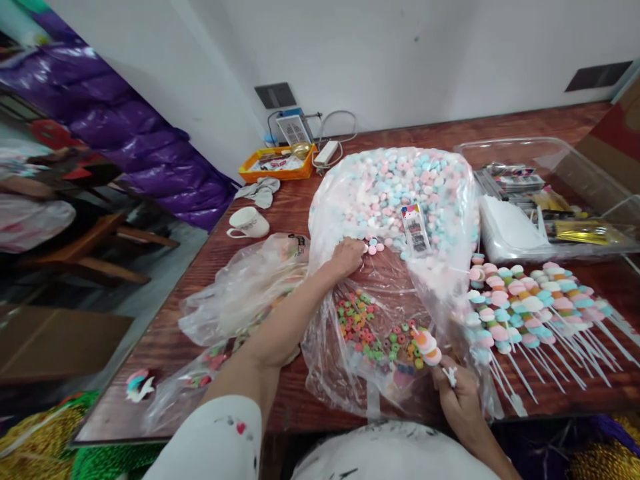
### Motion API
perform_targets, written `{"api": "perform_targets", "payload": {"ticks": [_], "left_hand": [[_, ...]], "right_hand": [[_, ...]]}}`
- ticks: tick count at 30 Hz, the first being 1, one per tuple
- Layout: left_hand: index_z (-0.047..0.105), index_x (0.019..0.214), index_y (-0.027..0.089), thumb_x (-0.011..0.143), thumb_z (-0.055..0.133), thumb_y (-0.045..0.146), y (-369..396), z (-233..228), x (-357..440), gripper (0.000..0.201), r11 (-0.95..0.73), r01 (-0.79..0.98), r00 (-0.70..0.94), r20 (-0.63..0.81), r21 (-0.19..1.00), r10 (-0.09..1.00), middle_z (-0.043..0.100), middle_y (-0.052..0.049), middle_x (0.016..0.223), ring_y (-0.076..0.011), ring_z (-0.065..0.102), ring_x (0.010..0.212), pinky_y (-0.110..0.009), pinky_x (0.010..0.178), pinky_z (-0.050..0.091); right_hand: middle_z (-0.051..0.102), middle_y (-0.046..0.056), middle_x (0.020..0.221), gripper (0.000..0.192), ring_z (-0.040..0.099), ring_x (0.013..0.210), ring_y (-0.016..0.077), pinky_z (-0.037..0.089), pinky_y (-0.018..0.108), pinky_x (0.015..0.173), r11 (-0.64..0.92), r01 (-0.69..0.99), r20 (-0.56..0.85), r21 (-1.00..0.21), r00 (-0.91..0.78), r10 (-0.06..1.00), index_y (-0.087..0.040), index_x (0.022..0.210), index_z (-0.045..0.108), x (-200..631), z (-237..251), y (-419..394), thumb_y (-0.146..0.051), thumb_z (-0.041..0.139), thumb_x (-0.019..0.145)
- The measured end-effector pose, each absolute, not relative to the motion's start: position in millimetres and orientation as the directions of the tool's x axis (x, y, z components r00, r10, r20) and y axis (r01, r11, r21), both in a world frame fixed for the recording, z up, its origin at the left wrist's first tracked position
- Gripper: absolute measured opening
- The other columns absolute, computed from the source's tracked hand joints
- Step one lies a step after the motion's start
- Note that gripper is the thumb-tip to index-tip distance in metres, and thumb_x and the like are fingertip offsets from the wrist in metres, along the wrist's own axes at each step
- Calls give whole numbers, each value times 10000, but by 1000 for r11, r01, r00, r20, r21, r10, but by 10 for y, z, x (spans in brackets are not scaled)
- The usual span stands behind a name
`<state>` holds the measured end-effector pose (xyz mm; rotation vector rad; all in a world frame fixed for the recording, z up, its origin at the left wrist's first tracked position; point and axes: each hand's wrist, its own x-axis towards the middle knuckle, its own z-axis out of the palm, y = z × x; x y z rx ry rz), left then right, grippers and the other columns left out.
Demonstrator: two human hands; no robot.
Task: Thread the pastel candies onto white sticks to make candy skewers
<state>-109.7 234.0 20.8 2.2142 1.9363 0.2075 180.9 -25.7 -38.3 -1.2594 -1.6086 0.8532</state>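
Observation:
My left hand (349,258) reaches to the mouth of a large clear bag of pink, blue and white marshmallows (395,190). Its fingers are curled together beside a few loose marshmallows (373,246); what they pinch is too small to make out. Low on the right, my right hand (457,390) is closed around a white stick threaded with pastel marshmallows and an orange ring (427,345). Between the hands, colourful cereal rings (357,320) lie on clear plastic. Finished-looking marshmallow skewers (530,303) are piled to the right, their white sticks pointing toward me.
A clear plastic bin (565,243) with packets stands at the right. On the left are a white mug (249,223), a grey cloth (260,192), an orange tray (277,173) and another plastic bag (235,293). A marshmallow scrap (139,385) lies near the table's left edge.

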Motion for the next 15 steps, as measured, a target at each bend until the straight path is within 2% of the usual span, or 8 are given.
{"api": "perform_targets", "payload": {"ticks": [2,5,7,11,13,15], "left_hand": [[700,1035,174,791,561,185,2385,230,-1110,281,-121,946,121,18,300,992,710,-94,958,-227,618,952,-319,874,457],[672,1144,162,812,535,224,2515,252,-1097,365,-95,911,74,66,401,995,723,-63,934,-182,627,838,-273,780,472],[714,1053,146,788,550,215,2597,245,-1069,319,-86,886,64,64,457,996,728,-54,863,-173,622,780,-261,731,467],[739,720,125,713,597,173,2665,210,-1020,150,-72,842,78,12,535,997,663,-31,599,-163,590,627,-260,636,440],[743,767,113,727,593,186,2660,211,-1027,171,-56,818,66,4,573,998,673,-32,616,-150,591,601,-249,606,432],[738,923,104,786,552,228,2647,230,-1060,262,-44,794,50,6,607,999,710,-46,720,-134,603,603,-234,587,431]], "right_hand": [[498,-27,559,195,484,472,147,378,256,484,272,365,254,-890,-98,962,-214,784,615,1796,-314,-244,-205,461,903],[506,-23,565,202,500,481,150,385,254,490,282,376,263,-883,-101,959,-214,763,606,1784,-254,-226,-187,453,893],[515,-20,575,198,504,488,150,390,254,496,286,387,266,-877,-107,958,-212,768,605,1782,-247,-222,-176,452,888],[532,-15,586,200,503,490,147,395,255,505,296,400,276,-867,-108,955,-204,827,623,1786,-269,-225,-168,440,896],[529,-15,590,199,504,499,144,395,253,514,296,405,276,-865,-107,955,-201,827,620,1788,-284,-229,-160,438,896],[527,-16,601,190,502,510,139,393,249,526,292,403,268,-868,-115,957,-198,819,607,1787,-297,-234,-149,440,895]]}}
